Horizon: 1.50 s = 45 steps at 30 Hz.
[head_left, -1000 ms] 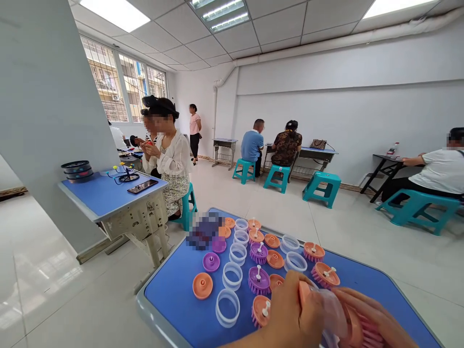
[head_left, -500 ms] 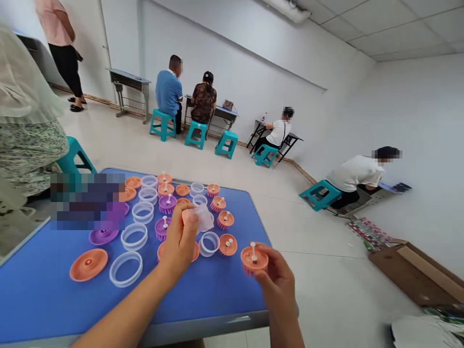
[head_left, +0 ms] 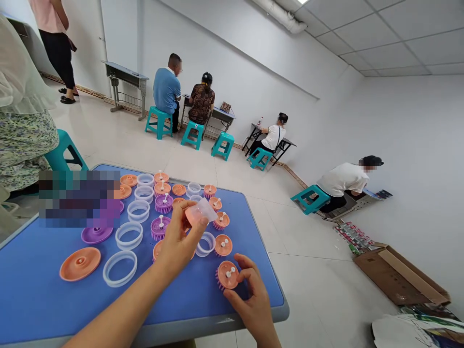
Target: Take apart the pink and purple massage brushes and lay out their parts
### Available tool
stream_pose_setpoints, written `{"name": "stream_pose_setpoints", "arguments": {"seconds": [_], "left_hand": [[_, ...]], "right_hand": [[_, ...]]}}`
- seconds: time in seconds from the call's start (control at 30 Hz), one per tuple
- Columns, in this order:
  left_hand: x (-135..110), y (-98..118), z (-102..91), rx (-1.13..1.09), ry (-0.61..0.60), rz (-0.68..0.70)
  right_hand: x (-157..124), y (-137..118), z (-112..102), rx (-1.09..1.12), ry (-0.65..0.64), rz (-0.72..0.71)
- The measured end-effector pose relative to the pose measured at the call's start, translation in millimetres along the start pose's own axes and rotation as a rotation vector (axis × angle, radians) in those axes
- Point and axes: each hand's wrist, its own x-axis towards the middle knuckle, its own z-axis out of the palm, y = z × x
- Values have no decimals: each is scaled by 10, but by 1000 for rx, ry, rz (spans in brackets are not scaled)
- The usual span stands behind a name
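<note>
My left hand is closed around a translucent cup-shaped piece with a peach-coloured end, holding it tilted above the table. My right hand is at the table's near right, its fingers spread loosely at the edge of an orange-topped brush head. That brush head stands on the table, purple bristles down, with a white plunger-like pin on top. More orange-topped brush heads line up behind it. A clear ring lies between the hands, and my left hand partly hides other pieces.
Clear rings, orange discs and a purple disc form rows on the blue table. Several people sit on teal stools by the walls. A cardboard box lies on the floor at right.
My right hand has moved left and set the orange-topped brush head on the table, its fingers loosening. The translucent piece in my left hand has turned and risen slightly. The view has shifted.
</note>
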Motion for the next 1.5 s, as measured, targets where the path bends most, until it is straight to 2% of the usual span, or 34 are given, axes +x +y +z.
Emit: {"name": "stream_pose_setpoints", "arguments": {"seconds": [0.13,0.2,0.23,0.3,0.37,0.43,0.53,0.6,0.73,0.87,0.93,1.07,1.17,1.3,1.4,1.5], "left_hand": [[-13,-22,10,63,-119,42],[-22,-32,19,152,-191,127],[-27,-40,22,200,-219,180],[-37,-64,23,271,-262,276],[-43,-100,18,309,-294,331],[-45,-136,9,331,-306,361],[-51,-154,-2,373,-350,357],[-61,-128,-2,386,-406,305],[-78,-32,11,326,-476,137],[-64,10,14,252,-480,67],[-54,-1,10,228,-467,58],[-54,-16,5,220,-462,98],[-57,19,6,224,-477,73],[-27,64,-6,190,-377,-15],[-3,69,-25,92,-291,-77],[2,67,-37,22,-251,-76]], "right_hand": [[214,-110,-159,200,185,-71],[404,-241,-221,206,200,-85],[502,-317,-234,203,151,-90],[675,-468,-219,215,-36,-85],[794,-589,-166,230,-236,-55],[855,-662,-105,225,-362,-13],[875,-690,-50,234,-402,27],[861,-676,-43,270,-399,30],[799,-638,-53,262,-367,-89],[755,-644,-63,203,-354,-262],[755,-661,-72,163,-379,-265],[770,-692,-90,160,-407,-152],[757,-697,-91,70,-334,-264],[723,-695,-75,-234,-225,-483],[707,-722,-69,-351,-191,-516],[674,-781,-82,-353,-155,-532]]}}
